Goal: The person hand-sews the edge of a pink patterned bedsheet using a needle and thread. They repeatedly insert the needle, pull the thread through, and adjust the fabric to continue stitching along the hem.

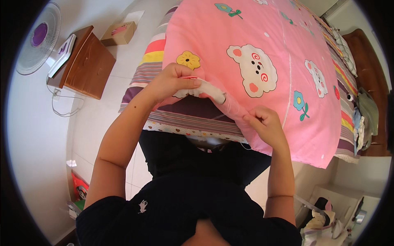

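Note:
A pink quilt cover [212,37], printed with white bears and flowers, lies spread over a bed. My left hand [175,81] pinches its near edge between thumb and fingers, beside a yellow printed flower. Further right along the same edge, my right hand [264,124] grips the cloth with thumb and bent fingers. Between the two hands the hem is lifted and folded back, showing a whitish strip [212,91]. Loose white thread [233,107] loops beside that strip. Under the raised edge shows the striped bed sheet [197,107]. The fingertips are partly hidden by cloth.
A wooden bedside cabinet [89,63] with a white device [63,55] on top stands left, near a fan [40,38] and a cardboard box [120,33]. Clothes [367,113] lie at the bed's right, by brown wooden furniture [363,52]. More items [323,220] sit lower right.

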`<action>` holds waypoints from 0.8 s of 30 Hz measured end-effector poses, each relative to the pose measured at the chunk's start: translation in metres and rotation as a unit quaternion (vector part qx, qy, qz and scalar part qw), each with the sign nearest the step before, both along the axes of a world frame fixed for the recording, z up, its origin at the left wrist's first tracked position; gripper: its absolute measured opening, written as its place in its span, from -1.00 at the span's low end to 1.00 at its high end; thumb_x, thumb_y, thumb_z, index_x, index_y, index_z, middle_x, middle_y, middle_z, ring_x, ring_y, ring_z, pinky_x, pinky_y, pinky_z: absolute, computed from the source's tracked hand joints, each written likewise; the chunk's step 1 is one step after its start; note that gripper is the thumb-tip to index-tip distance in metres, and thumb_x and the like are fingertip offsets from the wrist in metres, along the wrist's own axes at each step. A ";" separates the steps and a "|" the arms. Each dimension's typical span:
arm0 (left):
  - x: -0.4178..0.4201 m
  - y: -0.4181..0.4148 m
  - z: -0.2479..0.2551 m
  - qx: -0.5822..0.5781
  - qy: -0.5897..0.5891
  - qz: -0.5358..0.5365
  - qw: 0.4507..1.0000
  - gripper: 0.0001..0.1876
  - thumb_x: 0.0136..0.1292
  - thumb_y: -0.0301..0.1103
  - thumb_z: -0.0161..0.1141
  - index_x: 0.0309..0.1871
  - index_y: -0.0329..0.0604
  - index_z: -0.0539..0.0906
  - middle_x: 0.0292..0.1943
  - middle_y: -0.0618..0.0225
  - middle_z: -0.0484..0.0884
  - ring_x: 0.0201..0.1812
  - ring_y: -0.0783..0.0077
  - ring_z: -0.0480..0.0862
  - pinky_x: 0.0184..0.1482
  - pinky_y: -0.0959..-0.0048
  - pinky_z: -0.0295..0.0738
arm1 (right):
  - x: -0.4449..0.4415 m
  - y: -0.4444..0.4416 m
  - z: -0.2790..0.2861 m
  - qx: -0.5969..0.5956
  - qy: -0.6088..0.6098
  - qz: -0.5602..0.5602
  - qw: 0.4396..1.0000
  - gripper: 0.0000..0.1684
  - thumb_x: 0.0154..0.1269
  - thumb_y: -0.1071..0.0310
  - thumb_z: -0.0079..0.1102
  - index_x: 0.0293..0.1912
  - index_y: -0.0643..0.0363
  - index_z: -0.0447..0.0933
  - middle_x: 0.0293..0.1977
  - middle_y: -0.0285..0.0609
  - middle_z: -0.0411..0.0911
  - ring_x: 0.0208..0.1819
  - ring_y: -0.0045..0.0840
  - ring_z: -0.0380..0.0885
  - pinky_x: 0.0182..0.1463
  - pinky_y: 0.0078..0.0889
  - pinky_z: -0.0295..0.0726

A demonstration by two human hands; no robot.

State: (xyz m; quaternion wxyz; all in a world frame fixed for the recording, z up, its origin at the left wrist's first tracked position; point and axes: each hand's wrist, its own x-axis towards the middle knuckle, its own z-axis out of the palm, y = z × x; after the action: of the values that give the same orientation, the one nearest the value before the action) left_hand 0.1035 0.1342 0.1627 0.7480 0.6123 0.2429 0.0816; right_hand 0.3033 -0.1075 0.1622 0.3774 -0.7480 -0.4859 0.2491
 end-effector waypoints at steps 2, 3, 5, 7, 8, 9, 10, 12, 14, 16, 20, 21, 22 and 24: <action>0.000 -0.001 -0.010 -0.024 -0.024 -0.001 0.999 -0.87 0.25 -0.46 0.31 -0.21 -0.35 0.68 -0.34 0.36 0.67 -0.30 0.58 0.64 -0.26 0.56 0.52 | -0.010 0.008 0.001 0.048 -0.047 -0.016 0.998 -0.80 0.05 0.34 0.40 -0.40 0.27 0.61 -0.53 -0.22 0.43 -0.42 -0.44 0.43 -0.33 -0.40 0.40; -0.001 -0.002 -0.002 -0.016 -0.014 -0.001 1.000 -0.86 0.25 -0.46 0.31 -0.20 -0.35 0.68 -0.32 0.35 0.68 -0.29 0.57 0.65 -0.26 0.56 0.52 | -0.020 0.018 0.005 0.095 -0.047 -0.024 0.994 -0.78 0.04 0.34 0.40 -0.37 0.27 0.61 -0.52 -0.21 0.45 -0.40 -0.40 0.44 -0.31 -0.38 0.42; -0.002 -0.002 0.003 0.004 -0.009 0.001 1.000 -0.88 0.24 -0.44 0.31 -0.25 -0.32 0.68 -0.38 0.41 0.65 -0.36 0.63 0.57 -0.34 0.59 0.43 | -0.036 0.034 0.009 0.157 -0.063 -0.026 0.985 -0.76 0.03 0.34 0.40 -0.31 0.26 0.61 -0.48 -0.19 0.48 -0.36 -0.37 0.46 -0.28 -0.34 0.45; 0.001 -0.003 0.000 0.016 -0.023 0.000 1.000 -0.88 0.23 -0.40 0.33 -0.35 -0.26 0.69 -0.53 0.56 0.55 -0.53 0.77 0.40 -0.53 0.63 0.23 | -0.043 0.044 0.011 0.175 -0.098 -0.020 0.979 -0.75 0.05 0.36 0.38 -0.25 0.25 0.60 -0.44 -0.19 0.50 -0.34 -0.36 0.47 -0.27 -0.32 0.46; 0.002 -0.004 0.002 0.018 -0.020 0.000 1.000 -0.88 0.22 -0.39 0.34 -0.35 -0.26 0.69 -0.53 0.56 0.55 -0.53 0.76 0.39 -0.53 0.63 0.22 | -0.040 0.045 0.008 0.177 -0.105 -0.003 0.979 -0.76 0.07 0.37 0.36 -0.25 0.25 0.59 -0.42 -0.17 0.51 -0.34 -0.35 0.47 -0.27 -0.32 0.46; 0.002 -0.006 0.004 0.019 -0.017 0.002 1.000 -0.87 0.22 -0.38 0.35 -0.35 -0.25 0.69 -0.54 0.56 0.55 -0.54 0.76 0.38 -0.53 0.64 0.21 | -0.038 0.046 0.003 0.178 -0.112 0.015 0.978 -0.78 0.10 0.39 0.34 -0.24 0.26 0.58 -0.41 -0.16 0.51 -0.33 -0.34 0.48 -0.27 -0.32 0.45; 0.001 -0.008 0.007 0.020 -0.014 0.003 1.000 -0.86 0.21 -0.37 0.35 -0.35 -0.25 0.70 -0.54 0.56 0.54 -0.54 0.76 0.37 -0.53 0.64 0.20 | -0.036 0.047 0.000 0.178 -0.120 0.032 0.976 -0.80 0.12 0.40 0.32 -0.24 0.26 0.57 -0.39 -0.15 0.52 -0.33 -0.33 0.48 -0.27 -0.32 0.45; 0.000 -0.010 0.016 0.070 0.063 -0.001 0.996 -0.89 0.19 -0.43 0.35 -0.28 -0.29 0.72 -0.42 0.44 0.66 -0.37 0.66 0.56 -0.34 0.62 0.41 | -0.036 0.044 0.004 0.145 -0.067 0.023 0.987 -0.87 0.18 0.43 0.25 -0.29 0.27 0.53 -0.42 -0.16 0.49 -0.36 -0.39 0.46 -0.28 -0.37 0.44; 0.001 -0.016 0.018 0.164 0.066 -0.023 0.984 -0.88 0.16 -0.46 0.37 -0.26 -0.29 0.73 -0.40 0.40 0.70 -0.31 0.64 0.63 -0.26 0.62 0.48 | -0.037 0.043 0.007 0.127 0.008 0.017 0.992 -0.89 0.24 0.44 0.19 -0.32 0.29 0.49 -0.46 -0.19 0.45 -0.38 -0.46 0.43 -0.28 -0.41 0.42; 0.007 -0.025 0.018 0.297 -0.008 -0.065 0.953 -0.87 0.11 -0.44 0.40 -0.29 -0.27 0.75 -0.47 0.45 0.68 -0.37 0.68 0.59 -0.31 0.64 0.43 | -0.035 0.039 0.009 0.123 0.102 0.010 0.987 -0.86 0.30 0.44 0.14 -0.35 0.30 0.45 -0.49 -0.22 0.39 -0.40 -0.53 0.39 -0.29 -0.45 0.39; 0.022 -0.030 0.012 0.333 0.071 -0.038 0.940 -0.80 0.09 -0.24 0.42 -0.37 -0.19 0.75 -0.62 0.44 0.58 -0.52 0.58 0.52 -0.37 0.50 0.43 | -0.032 0.026 0.009 0.164 0.191 0.014 0.968 -0.86 0.38 0.42 0.03 -0.33 0.25 0.41 -0.47 -0.32 0.36 -0.40 -0.63 0.31 -0.29 -0.55 0.33; 0.022 -0.028 0.012 0.335 0.090 -0.020 0.938 -0.79 0.09 -0.23 0.42 -0.37 -0.19 0.75 -0.61 0.41 0.60 -0.51 0.56 0.53 -0.37 0.49 0.43 | -0.027 0.018 0.009 0.157 0.257 0.015 0.954 -0.86 0.40 0.41 0.02 -0.32 0.23 0.39 -0.46 -0.34 0.34 -0.39 -0.65 0.29 -0.27 -0.60 0.31; 0.022 -0.026 0.012 0.338 0.109 -0.002 0.935 -0.78 0.10 -0.22 0.41 -0.38 -0.20 0.75 -0.59 0.38 0.62 -0.51 0.55 0.55 -0.36 0.49 0.43 | -0.024 0.010 0.008 0.149 0.321 0.017 0.935 -0.86 0.42 0.39 0.00 -0.31 0.21 0.37 -0.46 -0.36 0.32 -0.38 -0.66 0.27 -0.26 -0.64 0.29; 0.020 -0.023 0.010 0.291 0.104 0.007 0.951 -0.78 0.10 -0.21 0.41 -0.38 -0.19 0.75 -0.57 0.34 0.64 -0.50 0.51 0.58 -0.37 0.48 0.44 | -0.022 -0.005 0.005 0.203 0.380 0.030 0.902 -0.84 0.46 0.33 -0.01 -0.28 0.18 0.37 -0.42 -0.34 0.33 -0.35 -0.61 0.27 -0.21 -0.59 0.28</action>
State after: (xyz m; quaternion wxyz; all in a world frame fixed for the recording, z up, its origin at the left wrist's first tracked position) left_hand 0.1231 0.1116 0.1729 0.5075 0.8065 0.2897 0.0898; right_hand 0.2809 -0.1125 0.1670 0.6693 -0.4888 -0.3677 0.4218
